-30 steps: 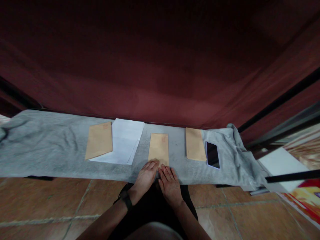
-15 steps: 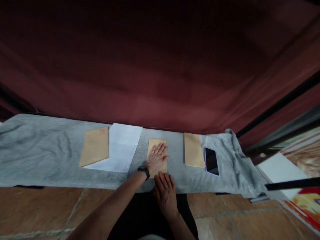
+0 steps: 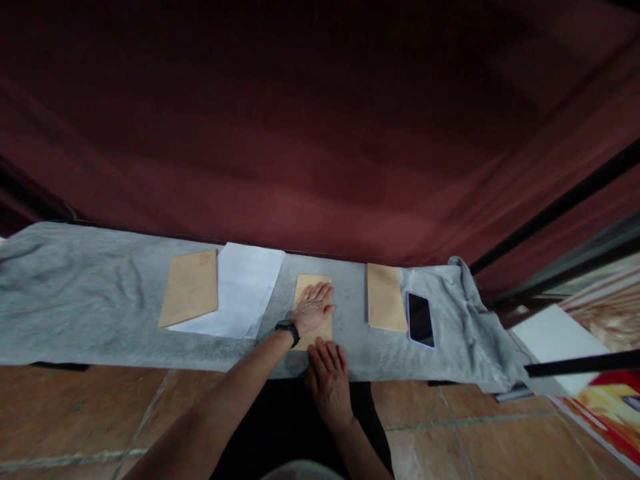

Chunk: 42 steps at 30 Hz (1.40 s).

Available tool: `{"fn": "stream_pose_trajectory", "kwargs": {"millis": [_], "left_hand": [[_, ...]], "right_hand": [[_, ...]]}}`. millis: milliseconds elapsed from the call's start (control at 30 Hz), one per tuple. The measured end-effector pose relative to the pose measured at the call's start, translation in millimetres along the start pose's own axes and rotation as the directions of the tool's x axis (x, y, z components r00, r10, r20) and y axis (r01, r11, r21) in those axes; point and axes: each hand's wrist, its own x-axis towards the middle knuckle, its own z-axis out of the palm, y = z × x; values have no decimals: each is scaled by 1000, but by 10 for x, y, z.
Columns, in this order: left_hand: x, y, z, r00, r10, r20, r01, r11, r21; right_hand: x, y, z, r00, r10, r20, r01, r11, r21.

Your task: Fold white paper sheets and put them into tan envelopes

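A brown paper envelope (image 3: 305,285) lies flat on the grey cloth in front of me. My left hand (image 3: 312,308), with a black band on its wrist, rests palm down across the envelope, fingers stretched toward its far right edge. Close to the envelope's near edge lies my right hand (image 3: 330,377), palm down, its fingertips at the envelope's lower right corner. Neither hand grips anything. Part of the envelope is hidden under the left hand.
More brown envelopes (image 3: 190,287) lie at the left, overlapping white paper sheets (image 3: 250,287). Another brown envelope stack (image 3: 386,298) sits to the right, beside a phone (image 3: 421,320). Grey cloth (image 3: 90,300) covers the long surface, which borders a dark red curtain (image 3: 300,200).
My left hand stays flat on the envelope, and my right hand remains at its near edge. The whole view has shifted slightly; the objects keep their places.
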Motion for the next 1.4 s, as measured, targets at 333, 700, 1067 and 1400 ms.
{"fn": "stream_pose_trajectory", "kwargs": {"millis": [333, 700, 1067, 1400], "left_hand": [[-726, 67, -184, 985, 114, 130, -109, 993, -48], [-1501, 31, -499, 951, 297, 82, -294, 955, -47], [-1520, -19, -509, 931, 342, 128, -335, 940, -69], [-1546, -53, -407, 928, 366, 69, -369, 929, 27]], "right_hand": [[-20, 26, 22, 1000, -22, -6, 22, 1000, 8], [-19, 152, -37, 995, -94, 33, 92, 994, 62], [-71, 347, -156, 985, -132, 116, 136, 990, -28], [384, 202, -9, 989, -111, 101, 106, 993, 53]]}}
